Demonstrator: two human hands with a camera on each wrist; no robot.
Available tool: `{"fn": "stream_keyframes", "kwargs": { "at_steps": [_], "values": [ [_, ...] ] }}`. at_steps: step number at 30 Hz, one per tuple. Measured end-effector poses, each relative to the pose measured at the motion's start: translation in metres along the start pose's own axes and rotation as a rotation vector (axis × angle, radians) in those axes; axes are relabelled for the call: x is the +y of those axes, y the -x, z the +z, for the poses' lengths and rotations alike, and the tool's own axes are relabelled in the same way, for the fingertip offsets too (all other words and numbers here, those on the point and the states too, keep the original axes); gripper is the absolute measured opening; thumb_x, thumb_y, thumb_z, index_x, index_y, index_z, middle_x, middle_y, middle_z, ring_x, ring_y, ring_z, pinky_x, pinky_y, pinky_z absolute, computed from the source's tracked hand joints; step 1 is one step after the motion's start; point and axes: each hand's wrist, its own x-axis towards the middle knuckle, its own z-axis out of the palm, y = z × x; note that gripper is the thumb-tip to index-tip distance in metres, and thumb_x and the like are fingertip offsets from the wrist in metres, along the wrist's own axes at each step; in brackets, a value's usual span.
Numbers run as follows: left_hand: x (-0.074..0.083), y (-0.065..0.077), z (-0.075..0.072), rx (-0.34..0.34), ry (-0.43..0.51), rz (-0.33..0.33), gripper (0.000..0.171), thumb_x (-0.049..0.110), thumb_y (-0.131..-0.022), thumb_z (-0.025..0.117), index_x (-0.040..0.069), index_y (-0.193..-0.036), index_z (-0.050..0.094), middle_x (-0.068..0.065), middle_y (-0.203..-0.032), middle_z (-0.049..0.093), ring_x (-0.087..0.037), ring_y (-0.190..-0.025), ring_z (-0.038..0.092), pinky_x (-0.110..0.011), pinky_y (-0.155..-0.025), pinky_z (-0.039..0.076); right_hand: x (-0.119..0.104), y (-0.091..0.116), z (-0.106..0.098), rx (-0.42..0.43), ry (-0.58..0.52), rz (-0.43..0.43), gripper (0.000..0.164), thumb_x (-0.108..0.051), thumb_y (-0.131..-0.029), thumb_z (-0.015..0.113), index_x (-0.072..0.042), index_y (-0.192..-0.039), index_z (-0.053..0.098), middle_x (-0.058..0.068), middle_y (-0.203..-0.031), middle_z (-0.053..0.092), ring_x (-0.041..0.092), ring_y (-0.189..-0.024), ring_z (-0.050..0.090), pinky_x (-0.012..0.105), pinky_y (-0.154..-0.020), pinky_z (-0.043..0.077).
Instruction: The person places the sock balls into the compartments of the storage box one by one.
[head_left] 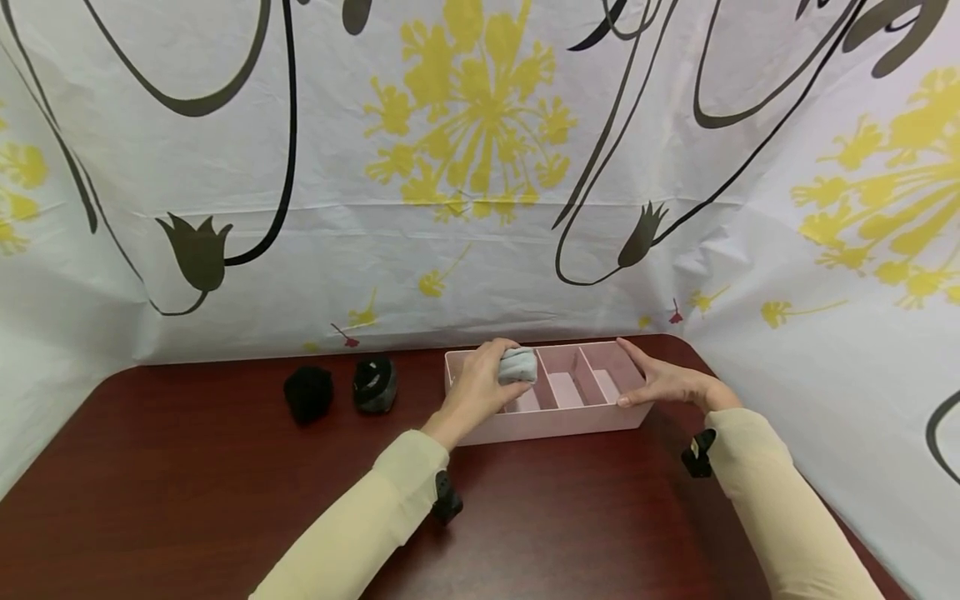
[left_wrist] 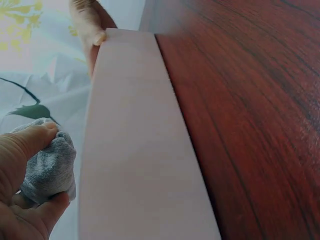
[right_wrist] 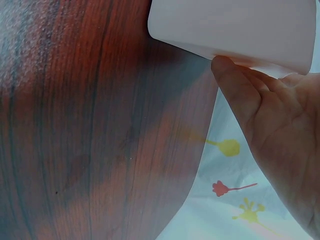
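Note:
My left hand (head_left: 477, 385) pinches a rolled-up light grey sock (head_left: 520, 365) between thumb and fingers, over the left part of a pink divided box (head_left: 555, 423). In the left wrist view the soft grey bundle (left_wrist: 49, 167) shows beside the box's long front wall (left_wrist: 135, 135). At the box's right end my right hand (head_left: 667, 385) grips it, thumb on the near side and fingers at the far corner. The right wrist view has that hand (right_wrist: 272, 112) against the end wall (right_wrist: 232, 30). My left hand and the sock hide some of the left compartments.
Left of the box, a black rolled bundle (head_left: 308, 394) and a black-and-grey one (head_left: 374, 385) lie on the dark red-brown table (head_left: 225, 492). A white patterned sheet (head_left: 337, 167) hangs behind the table's back edge and along both sides.

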Motion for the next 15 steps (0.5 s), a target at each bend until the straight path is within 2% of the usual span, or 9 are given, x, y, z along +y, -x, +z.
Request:
{"fn": "stream_keyframes", "kwargs": {
  "at_steps": [6, 15],
  "values": [
    [0.000, -0.002, 0.009, -0.006, -0.047, 0.020, 0.047, 0.020, -0.073, 0.081, 0.010, -0.113, 0.058, -0.008, -0.102, 0.063, -0.020, -0.086, 0.059, -0.033, -0.073, 0.049, 0.000, 0.000, 0.000, -0.006, -0.027, -0.006, 0.115, -0.021, -0.074, 0.078, -0.004, -0.150, -0.007, 0.028, -0.153, -0.008, 0.046, -0.138, -0.002, 0.066, -0.106, 0.010],
    [-0.001, -0.005, 0.016, -0.047, -0.109, 0.008, 0.047, 0.023, -0.074, 0.080, 0.011, -0.114, 0.058, -0.006, -0.099, 0.064, -0.021, -0.085, 0.061, -0.033, -0.070, 0.051, -0.001, 0.001, 0.000, -0.007, -0.042, -0.001, 0.116, -0.021, -0.075, 0.078, -0.005, -0.150, -0.008, 0.028, -0.153, -0.010, 0.047, -0.138, -0.004, 0.066, -0.106, 0.009]
  ]
}}
